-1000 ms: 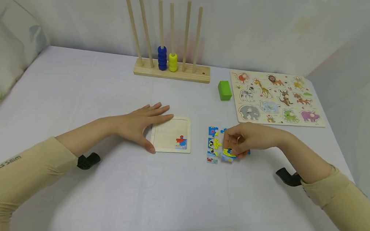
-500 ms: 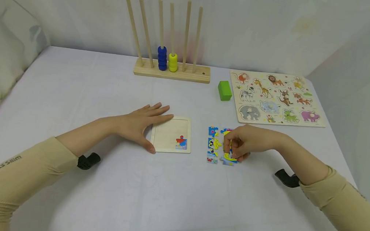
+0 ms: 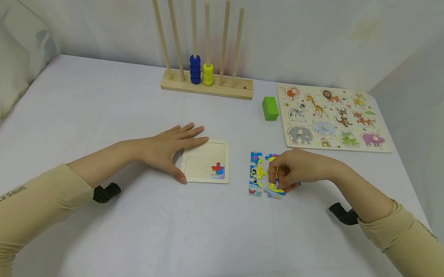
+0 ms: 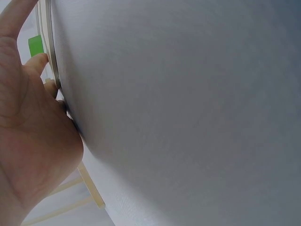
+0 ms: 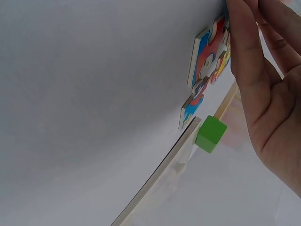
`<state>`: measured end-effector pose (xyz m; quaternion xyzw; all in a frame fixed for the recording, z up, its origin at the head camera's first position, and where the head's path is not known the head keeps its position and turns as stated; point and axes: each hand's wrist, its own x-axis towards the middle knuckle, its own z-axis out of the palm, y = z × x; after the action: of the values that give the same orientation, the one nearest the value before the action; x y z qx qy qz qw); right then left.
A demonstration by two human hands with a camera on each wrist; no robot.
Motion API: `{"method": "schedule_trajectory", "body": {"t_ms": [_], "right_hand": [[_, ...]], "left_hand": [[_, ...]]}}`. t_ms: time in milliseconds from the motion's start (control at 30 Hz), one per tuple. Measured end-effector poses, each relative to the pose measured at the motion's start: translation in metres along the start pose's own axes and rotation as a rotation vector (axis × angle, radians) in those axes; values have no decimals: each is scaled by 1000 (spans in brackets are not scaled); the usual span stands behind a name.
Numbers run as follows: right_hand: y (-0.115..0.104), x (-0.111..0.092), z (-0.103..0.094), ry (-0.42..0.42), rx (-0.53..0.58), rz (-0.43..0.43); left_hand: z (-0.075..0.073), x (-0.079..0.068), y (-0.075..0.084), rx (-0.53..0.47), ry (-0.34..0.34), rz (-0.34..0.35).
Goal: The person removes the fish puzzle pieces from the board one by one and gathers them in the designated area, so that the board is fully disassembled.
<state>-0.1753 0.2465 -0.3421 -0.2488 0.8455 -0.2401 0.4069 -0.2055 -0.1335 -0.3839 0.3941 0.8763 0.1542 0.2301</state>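
In the head view my left hand (image 3: pixel 167 151) lies with fingers spread across the left side of a square wooden puzzle frame (image 3: pixel 228 156). Its thumb is at the lower left corner and its index finger at the top edge. One red and blue puzzle piece (image 3: pixel 217 171) sits in the frame's lower right corner. To the right, my right hand (image 3: pixel 296 169) bends over loose puzzle pieces, its thumb and index finger pinching a yellow and blue puzzle piece (image 3: pixel 277 189). This hand hides part of the group. Several more jigsaw pieces (image 3: pixel 256 172) lie in a column just left of it.
A wooden bead stand (image 3: pixel 206 89) with blue and yellow beads stands at the back. Right of it are a green block (image 3: pixel 270 108) and an animal peg puzzle board (image 3: pixel 283 117). The right wrist view shows more pieces (image 5: pixel 200 56) beside the hand.
My right hand has lowered the yellow and blue puzzle piece slightly toward me among the others, then stayed nearly still. My left hand has not moved.
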Motion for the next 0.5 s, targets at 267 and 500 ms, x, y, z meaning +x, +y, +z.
{"method": "schedule_trajectory", "body": {"t_ms": [267,500], "right_hand": [[-3,-3,-6,29,-41,-3],[-16,1,-10,124,-99,-76]], "left_hand": [[0,0,0,5,4,3],[0,0,1,6,1,1]]}}
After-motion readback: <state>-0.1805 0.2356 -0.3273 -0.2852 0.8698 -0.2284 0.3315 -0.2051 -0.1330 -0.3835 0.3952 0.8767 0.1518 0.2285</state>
